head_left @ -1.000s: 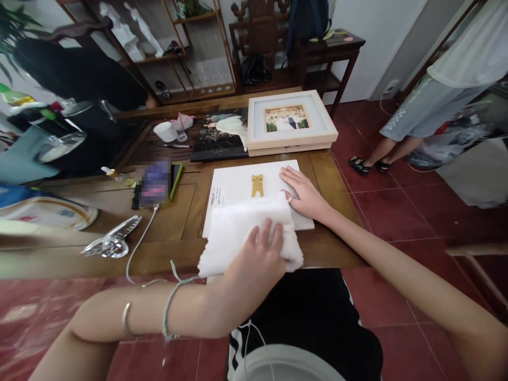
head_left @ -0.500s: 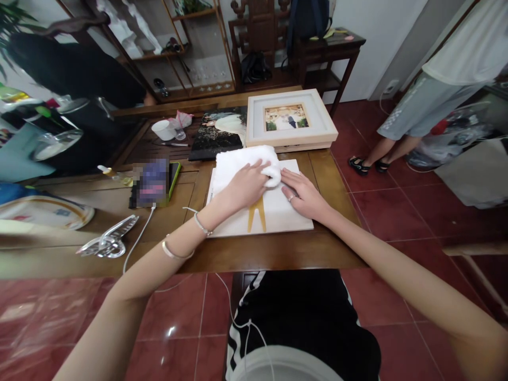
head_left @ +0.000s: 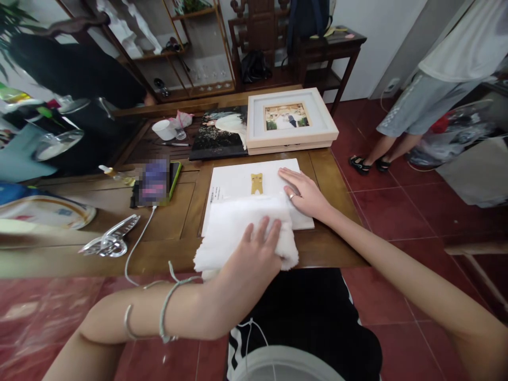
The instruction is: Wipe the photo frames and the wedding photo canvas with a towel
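Observation:
A flat white board point(head_left: 238, 182) with a small gold mark point(head_left: 256, 183) lies on the wooden table point(head_left: 174, 211) in front of me. My left hand point(head_left: 256, 248) presses flat on a white towel point(head_left: 230, 227) that covers the board's near half and hangs over the table's front edge. Its fingers are stretched out on the cloth. My right hand point(head_left: 304, 193) rests flat on the board's right side, fingers spread, a ring on one finger, holding the board down.
A framed photo point(head_left: 288, 119) and a dark photo print point(head_left: 222, 135) lie beyond the board. To the left are a phone point(head_left: 156, 182) with a cable, a metal tool point(head_left: 111, 241), a cup point(head_left: 164, 129) and a plate point(head_left: 43, 211). A person point(head_left: 428, 90) stands at the right.
My left hand has drawn the towel from the board's far edge back to its near edge, uncovering the gold mark. My right hand has stayed on the board.

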`<state>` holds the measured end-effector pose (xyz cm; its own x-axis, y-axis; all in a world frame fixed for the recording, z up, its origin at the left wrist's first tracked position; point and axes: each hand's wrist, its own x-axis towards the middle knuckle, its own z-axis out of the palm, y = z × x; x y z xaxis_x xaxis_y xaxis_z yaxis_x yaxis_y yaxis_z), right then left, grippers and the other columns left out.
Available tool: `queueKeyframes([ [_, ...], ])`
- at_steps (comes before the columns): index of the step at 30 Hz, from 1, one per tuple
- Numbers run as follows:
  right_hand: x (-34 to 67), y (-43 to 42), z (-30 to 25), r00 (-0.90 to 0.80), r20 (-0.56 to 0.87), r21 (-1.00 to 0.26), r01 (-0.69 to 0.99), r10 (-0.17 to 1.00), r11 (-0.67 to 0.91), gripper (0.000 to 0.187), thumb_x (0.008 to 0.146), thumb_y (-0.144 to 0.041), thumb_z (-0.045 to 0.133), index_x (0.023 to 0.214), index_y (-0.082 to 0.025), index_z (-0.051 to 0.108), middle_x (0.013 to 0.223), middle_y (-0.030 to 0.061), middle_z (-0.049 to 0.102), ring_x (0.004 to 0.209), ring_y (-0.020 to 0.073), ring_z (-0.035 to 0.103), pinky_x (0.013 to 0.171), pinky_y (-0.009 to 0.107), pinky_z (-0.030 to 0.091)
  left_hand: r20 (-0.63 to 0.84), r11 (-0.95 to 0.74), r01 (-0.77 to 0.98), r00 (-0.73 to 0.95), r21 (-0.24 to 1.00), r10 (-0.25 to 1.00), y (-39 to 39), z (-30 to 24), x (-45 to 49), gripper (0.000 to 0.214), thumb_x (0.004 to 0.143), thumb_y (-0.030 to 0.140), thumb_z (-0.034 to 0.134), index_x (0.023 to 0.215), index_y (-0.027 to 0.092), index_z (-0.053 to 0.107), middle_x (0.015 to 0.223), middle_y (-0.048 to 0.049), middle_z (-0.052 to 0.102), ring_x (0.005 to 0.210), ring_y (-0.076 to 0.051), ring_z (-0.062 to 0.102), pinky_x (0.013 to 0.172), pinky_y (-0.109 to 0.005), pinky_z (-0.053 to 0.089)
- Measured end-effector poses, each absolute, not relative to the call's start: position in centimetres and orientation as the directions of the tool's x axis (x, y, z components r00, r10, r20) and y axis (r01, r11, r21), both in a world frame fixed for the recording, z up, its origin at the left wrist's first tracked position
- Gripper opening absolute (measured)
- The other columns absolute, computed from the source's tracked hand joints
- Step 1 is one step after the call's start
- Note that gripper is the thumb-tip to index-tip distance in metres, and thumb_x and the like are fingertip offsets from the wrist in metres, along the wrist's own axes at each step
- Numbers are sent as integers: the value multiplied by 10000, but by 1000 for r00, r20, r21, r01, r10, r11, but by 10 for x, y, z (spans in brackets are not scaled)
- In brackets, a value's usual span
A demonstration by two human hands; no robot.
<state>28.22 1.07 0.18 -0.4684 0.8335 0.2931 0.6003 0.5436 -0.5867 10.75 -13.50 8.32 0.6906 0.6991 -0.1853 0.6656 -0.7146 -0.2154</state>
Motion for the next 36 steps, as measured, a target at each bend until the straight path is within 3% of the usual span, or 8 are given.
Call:
queueKeyframes([
  [5,282,10,2,-480,286,-562,617,830,550,466,913,-200,425,1347,-186,593,1452,94,548,1411,230,431,1194,517,283,-190,-738,653,713,-171,675,-139,84,100,184,870,186,671,1015,215,780,1487,-168,477,1332,-402,493,980,-505,533],
  [13,282,11,2,-477,277,-566,621,834,543,459,918,-210,434,1348,-213,596,1457,88,543,1412,245,428,1187,536,287,-176,-647,744,623,-170,762,-75,87,97,267,911,70,497,1057,104,719,1471,-197,491,1373,-332,460,1009,-439,511],
  [22,282,9,2,-492,269,-572,610,828,548,492,920,-201,416,1392,-233,552,1481,85,515,1431,255,397,1173,580,275,-37,-587,802,587,-115,809,-6,64,82,343,978,140,425,1253,88,621,1557,-197,365,1432,-358,355,1078,-554,417],
  [29,281,10,2,-495,284,-560,609,821,561,484,909,-188,429,1365,-245,581,1464,80,536,1413,259,426,1174,564,287,-116,-600,763,591,-243,798,-61,74,104,331,934,55,457,1115,116,727,1522,-194,423,1393,-405,409,1019,-566,481],
  [33,281,9,3,-492,278,-555,619,825,556,460,914,-194,416,1334,-186,602,1458,102,540,1418,239,419,1190,528,276,-135,-653,713,642,-255,754,-119,77,109,221,897,157,611,1044,196,771,1504,-161,460,1355,-417,459,1000,-550,509],
  [36,281,8,3,-484,281,-561,618,829,551,452,914,-198,419,1326,-200,606,1459,91,541,1417,232,421,1187,534,280,-154,-728,650,714,-216,683,-147,79,105,204,874,229,665,1045,233,777,1494,-149,476,1337,-399,489,982,-523,530],
])
